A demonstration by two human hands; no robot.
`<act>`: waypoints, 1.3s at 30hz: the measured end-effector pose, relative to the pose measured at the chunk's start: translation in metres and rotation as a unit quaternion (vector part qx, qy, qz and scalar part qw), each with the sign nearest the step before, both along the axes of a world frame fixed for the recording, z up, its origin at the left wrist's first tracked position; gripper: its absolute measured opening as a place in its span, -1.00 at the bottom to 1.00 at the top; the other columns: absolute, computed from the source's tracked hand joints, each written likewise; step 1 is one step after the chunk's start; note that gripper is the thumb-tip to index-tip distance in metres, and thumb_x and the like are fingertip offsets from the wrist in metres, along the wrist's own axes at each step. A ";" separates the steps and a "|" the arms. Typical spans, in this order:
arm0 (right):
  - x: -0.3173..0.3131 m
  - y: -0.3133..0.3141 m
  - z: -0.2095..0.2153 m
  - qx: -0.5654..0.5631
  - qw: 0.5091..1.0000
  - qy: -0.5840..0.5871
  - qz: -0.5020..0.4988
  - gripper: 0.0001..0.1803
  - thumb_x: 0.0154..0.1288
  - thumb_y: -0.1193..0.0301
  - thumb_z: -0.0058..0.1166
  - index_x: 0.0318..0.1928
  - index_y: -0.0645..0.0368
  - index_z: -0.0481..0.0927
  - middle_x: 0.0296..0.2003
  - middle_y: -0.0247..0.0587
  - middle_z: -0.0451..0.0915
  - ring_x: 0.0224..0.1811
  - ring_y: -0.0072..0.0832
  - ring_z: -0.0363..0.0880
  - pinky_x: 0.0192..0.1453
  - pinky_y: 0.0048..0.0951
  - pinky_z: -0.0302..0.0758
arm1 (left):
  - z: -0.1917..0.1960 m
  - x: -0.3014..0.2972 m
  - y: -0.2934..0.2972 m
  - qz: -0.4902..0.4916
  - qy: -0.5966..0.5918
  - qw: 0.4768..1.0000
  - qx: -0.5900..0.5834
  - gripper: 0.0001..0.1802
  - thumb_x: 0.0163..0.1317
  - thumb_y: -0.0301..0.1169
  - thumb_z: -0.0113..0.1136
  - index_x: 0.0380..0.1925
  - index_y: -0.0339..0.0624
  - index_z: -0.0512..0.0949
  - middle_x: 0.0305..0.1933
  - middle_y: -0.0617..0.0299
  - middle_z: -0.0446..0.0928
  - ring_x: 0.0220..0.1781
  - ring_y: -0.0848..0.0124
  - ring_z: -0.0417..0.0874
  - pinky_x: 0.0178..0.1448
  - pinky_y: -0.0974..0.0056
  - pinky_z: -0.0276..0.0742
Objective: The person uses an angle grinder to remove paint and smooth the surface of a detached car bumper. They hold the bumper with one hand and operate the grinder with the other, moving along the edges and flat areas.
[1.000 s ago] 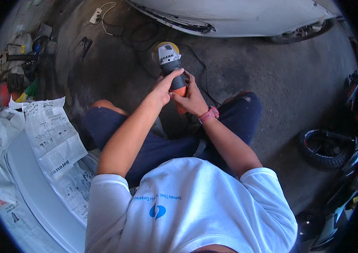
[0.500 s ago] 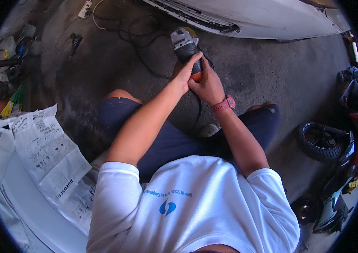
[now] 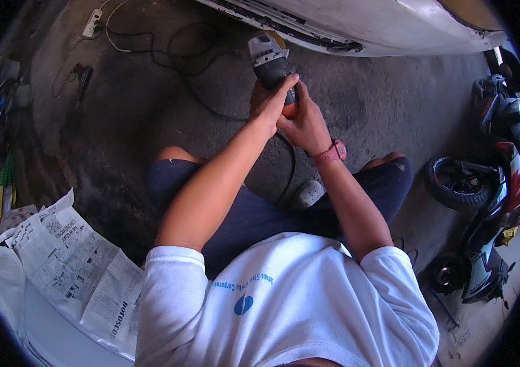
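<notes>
Both my hands are wrapped round an angle grinder [image 3: 272, 64] with a grey metal head, a black body and an orange rear end. My left hand [image 3: 267, 104] grips the body from the left side. On the right, my right hand [image 3: 306, 121], with a red watch [image 3: 335, 151] at its wrist, closes round the rear part. A yellowish disc [image 3: 278, 40] shows at the tool's far end, close to the lower edge of a white car body panel [image 3: 388, 38]. The power cord trails from behind my hands.
A white power strip [image 3: 92, 23] lies far left, with black cable [image 3: 177, 68] looping over the concrete floor. Newspaper [image 3: 79, 263] covers a pale panel at the left. A wheel with a tyre [image 3: 459, 183] and motorcycle parts [image 3: 514, 165] stand at the right.
My view has shifted slightly, so the floor things at left and right sit differently. Both hands still hold the grinder, its head now nearer the white panel's edge in the picture.
</notes>
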State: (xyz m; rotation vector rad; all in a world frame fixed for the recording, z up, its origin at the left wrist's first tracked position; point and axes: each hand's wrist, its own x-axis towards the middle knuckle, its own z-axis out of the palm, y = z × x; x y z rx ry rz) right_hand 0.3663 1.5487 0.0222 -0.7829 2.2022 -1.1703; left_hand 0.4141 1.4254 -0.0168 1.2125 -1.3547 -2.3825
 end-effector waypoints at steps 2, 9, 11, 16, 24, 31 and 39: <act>0.004 -0.007 0.000 -0.015 1.000 -0.011 -0.010 0.04 0.26 0.21 0.52 0.64 0.23 0.26 0.09 0.33 0.73 0.14 0.22 0.77 0.18 0.03 0.67 | -0.003 0.001 -0.009 -0.012 0.001 1.000 -0.005 -0.15 0.18 0.14 0.66 0.29 -0.16 0.57 0.21 0.11 0.62 0.26 0.22 0.70 0.36 0.00 0.66; 0.003 -0.038 -0.006 -0.010 1.000 0.003 -0.024 0.04 0.26 0.20 0.51 0.60 0.35 0.24 -0.18 0.22 0.80 -0.04 0.19 0.82 0.10 0.02 0.69 | -0.017 -0.005 -0.044 -0.016 0.028 0.999 0.016 -0.17 0.16 0.13 0.68 0.28 -0.11 0.61 0.15 0.19 0.67 0.13 0.31 0.74 0.29 0.13 0.67; 0.003 -0.047 -0.008 -0.018 1.000 0.016 -0.015 0.05 0.25 0.20 0.51 0.60 0.36 0.24 -0.20 0.22 0.80 -0.05 0.20 0.82 0.10 0.02 0.69 | -0.019 -0.006 -0.051 0.002 0.026 1.000 0.003 -0.19 0.15 0.12 0.68 0.27 -0.12 0.62 0.14 0.20 0.68 0.11 0.32 0.75 0.27 0.13 0.68; 0.006 -0.042 0.003 0.001 0.997 -0.076 -0.022 0.04 0.32 0.27 0.51 0.63 0.36 0.19 -0.21 0.04 0.83 -0.18 -0.17 0.88 -0.05 -0.22 0.74 | -0.011 -0.008 -0.048 0.016 0.000 1.000 0.021 -0.26 0.14 -0.05 0.70 0.20 -0.24 0.64 0.14 0.06 0.74 0.15 0.20 0.77 0.30 0.09 0.66; 0.013 -0.039 0.003 -0.025 0.998 -0.053 -0.027 0.03 0.34 0.33 0.42 0.66 0.31 0.09 -0.36 -0.08 0.81 -0.60 -0.31 0.74 -0.50 -0.27 0.62 | -0.009 -0.001 -0.039 0.006 0.008 1.000 -0.027 -0.20 0.15 0.00 0.68 0.27 -0.21 0.59 0.16 0.03 0.71 0.27 0.09 0.75 0.44 -0.01 0.63; 0.001 -0.062 0.059 0.061 0.979 0.170 0.096 -0.10 0.36 0.20 0.55 0.59 0.21 0.42 0.41 0.23 0.56 0.46 0.10 0.59 0.46 -0.06 0.57 | -0.035 0.000 -0.092 0.033 -0.015 0.997 0.062 -0.16 0.18 -0.02 0.68 0.37 -0.10 0.50 0.10 0.17 0.66 0.02 0.26 0.78 0.14 0.07 0.80; -0.107 -0.094 0.237 -0.027 0.791 0.601 0.113 -0.27 0.45 0.04 0.42 0.46 0.15 0.53 0.36 0.13 0.61 0.46 0.06 0.57 0.53 0.05 0.48 | -0.036 0.011 -0.131 0.126 0.061 0.989 0.048 -0.43 0.17 -0.29 0.66 0.14 -0.10 0.60 -0.01 0.25 0.68 -0.05 0.33 0.72 0.11 0.07 0.73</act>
